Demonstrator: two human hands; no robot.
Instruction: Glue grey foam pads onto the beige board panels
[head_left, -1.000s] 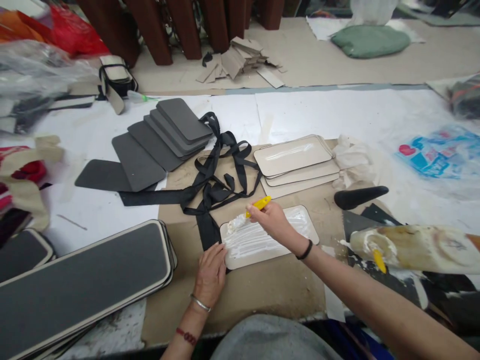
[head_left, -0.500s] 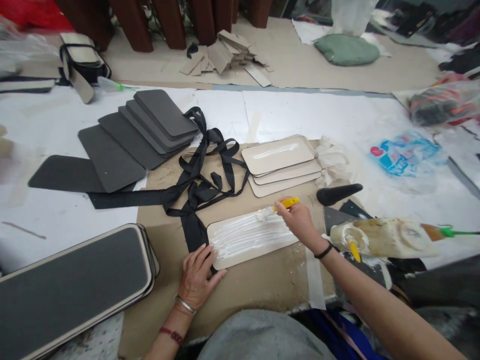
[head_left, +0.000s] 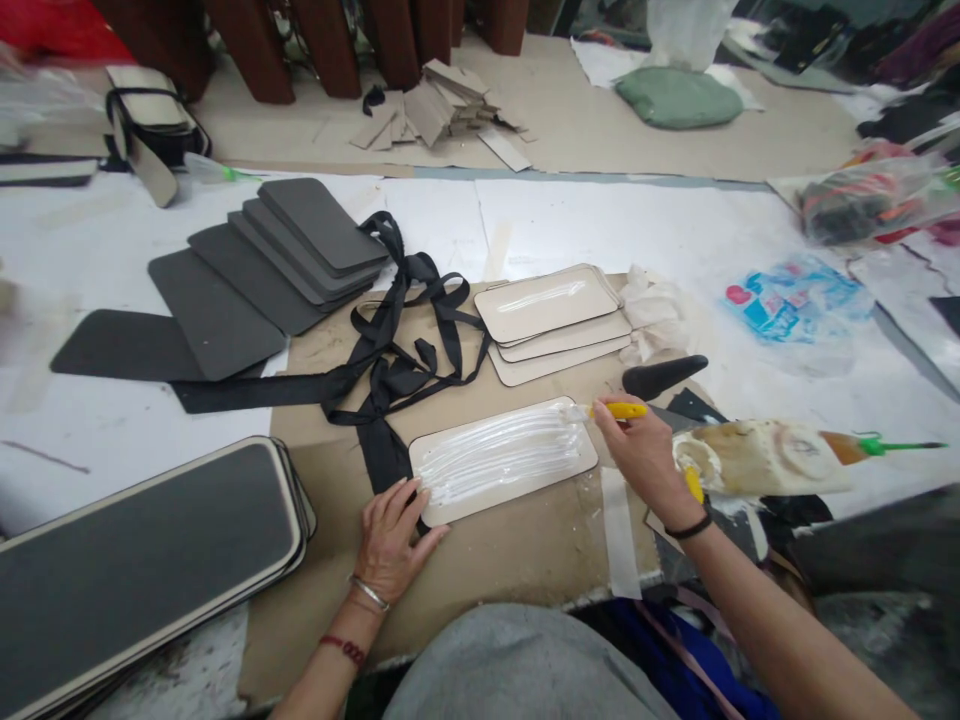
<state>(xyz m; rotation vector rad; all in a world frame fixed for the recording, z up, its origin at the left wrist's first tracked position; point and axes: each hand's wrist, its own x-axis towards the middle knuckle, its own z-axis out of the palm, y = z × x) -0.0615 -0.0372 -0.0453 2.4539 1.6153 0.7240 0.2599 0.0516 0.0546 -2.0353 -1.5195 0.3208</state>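
A beige panel (head_left: 517, 490) with rounded corners lies on the brown board, most of its face streaked with white glue. My left hand (head_left: 394, 540) rests on its left end, fingers stretched out and the fingertips touching the edge. With my right hand (head_left: 637, 445) I grip a yellow-handled brush (head_left: 625, 410), whose bristles touch the glue near the panel's right end. Beyond the panel is a small stack of beige panels (head_left: 555, 305), the top one with a white glue streak. A black strap (head_left: 382, 375) lies tangled to the left, one end reaching beside the panel.
Dark grey panels (head_left: 225, 290) fan out at the back left, and long grey panels (head_left: 165, 560) are stacked at the front left. On the right are a glue-smeared container (head_left: 757, 455), a black tapered object (head_left: 664, 376) and a plastic bag (head_left: 799, 300). Cardboard scraps (head_left: 435, 105) lie at the back.
My right hand has drawn the brush rightwards to the panel's right end, and the glue streaks now reach further right. My left hand stays on the left end. The view has shifted slightly.
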